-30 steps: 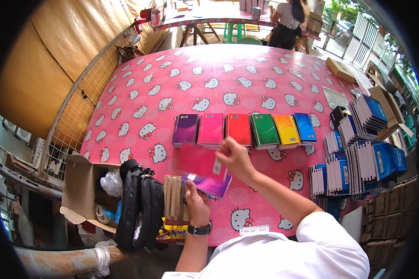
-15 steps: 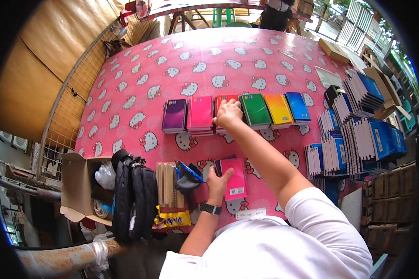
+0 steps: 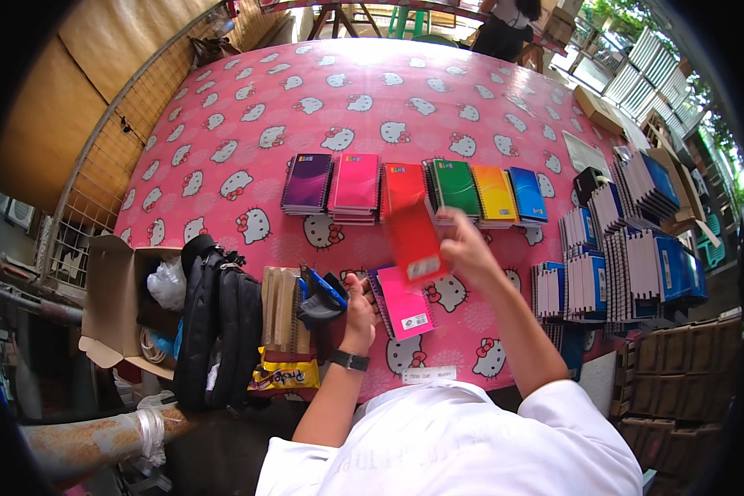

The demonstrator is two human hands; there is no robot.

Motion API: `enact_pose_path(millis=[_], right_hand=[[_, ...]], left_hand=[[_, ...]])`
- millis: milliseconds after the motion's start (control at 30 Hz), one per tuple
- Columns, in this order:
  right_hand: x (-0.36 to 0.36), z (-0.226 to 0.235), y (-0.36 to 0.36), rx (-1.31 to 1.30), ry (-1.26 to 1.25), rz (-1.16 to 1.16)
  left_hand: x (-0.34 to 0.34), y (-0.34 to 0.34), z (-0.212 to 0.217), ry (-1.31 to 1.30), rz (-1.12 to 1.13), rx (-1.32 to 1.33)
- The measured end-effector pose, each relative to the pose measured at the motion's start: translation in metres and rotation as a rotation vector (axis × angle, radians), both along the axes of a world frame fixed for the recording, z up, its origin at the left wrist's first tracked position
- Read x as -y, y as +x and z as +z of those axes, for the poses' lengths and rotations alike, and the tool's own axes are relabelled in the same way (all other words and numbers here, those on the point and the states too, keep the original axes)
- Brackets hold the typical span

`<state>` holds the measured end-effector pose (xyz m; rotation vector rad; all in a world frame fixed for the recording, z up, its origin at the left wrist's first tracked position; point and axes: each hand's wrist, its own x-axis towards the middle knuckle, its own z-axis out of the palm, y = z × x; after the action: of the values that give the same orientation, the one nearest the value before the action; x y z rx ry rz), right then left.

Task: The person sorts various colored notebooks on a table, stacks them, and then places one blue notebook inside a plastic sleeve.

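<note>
1. I'm seeing the left hand (image 3: 360,307) gripping the pink notebook (image 3: 403,302) lying on the surface (image 3: 248,124).
2. The right hand (image 3: 465,248) is pinching a red notebook (image 3: 415,245) in the air.
3. Coloured notebook stacks (image 3: 413,188) are sitting in a row beyond.

The bench (image 3: 248,124) is covered by a pink cloth printed with white cat faces. Across its middle lies a row of spiral notebook stacks: purple (image 3: 307,183), pink (image 3: 355,186), red (image 3: 403,183), green (image 3: 455,187), yellow (image 3: 495,193) and blue (image 3: 527,193), each just beside the next. Along the right edge stand many more stacks of blue-and-white notebooks (image 3: 628,264). Near the front edge lie a pink notebook (image 3: 403,302), a black bag (image 3: 219,318), a bundle of brown booklets (image 3: 283,307) and a small white label (image 3: 429,374).
</note>
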<state>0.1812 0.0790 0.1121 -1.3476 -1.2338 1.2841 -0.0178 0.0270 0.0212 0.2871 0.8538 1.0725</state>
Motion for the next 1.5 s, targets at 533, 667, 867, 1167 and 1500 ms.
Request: enact_pose_path(millis=[533, 667, 867, 1167, 1500], right_hand=[[-0.110, 0.008, 0.010, 1.440, -0.177, -0.087], [-0.071, 0.034, 0.026, 1.085, 0.113, -0.156], [0.016, -0.001, 0.001, 0.316, -0.319, 0.171], [-0.086, -0.024, 0.096, 1.493, -0.152, -0.391], [-0.085, -0.029, 0.120, 1.374, -0.391, -0.446]], left_hand=[[-0.001, 0.010, -0.019, 0.348, -0.041, -0.535], [-0.001, -0.003, -0.021, 0.103, -0.087, -0.146], [0.003, -0.012, -0.011, 0.198, -0.125, -0.199], [-0.001, 0.003, -0.005, 0.319, -0.139, -0.396], [0.004, 0.004, -0.008, 0.296, -0.139, -0.386]])
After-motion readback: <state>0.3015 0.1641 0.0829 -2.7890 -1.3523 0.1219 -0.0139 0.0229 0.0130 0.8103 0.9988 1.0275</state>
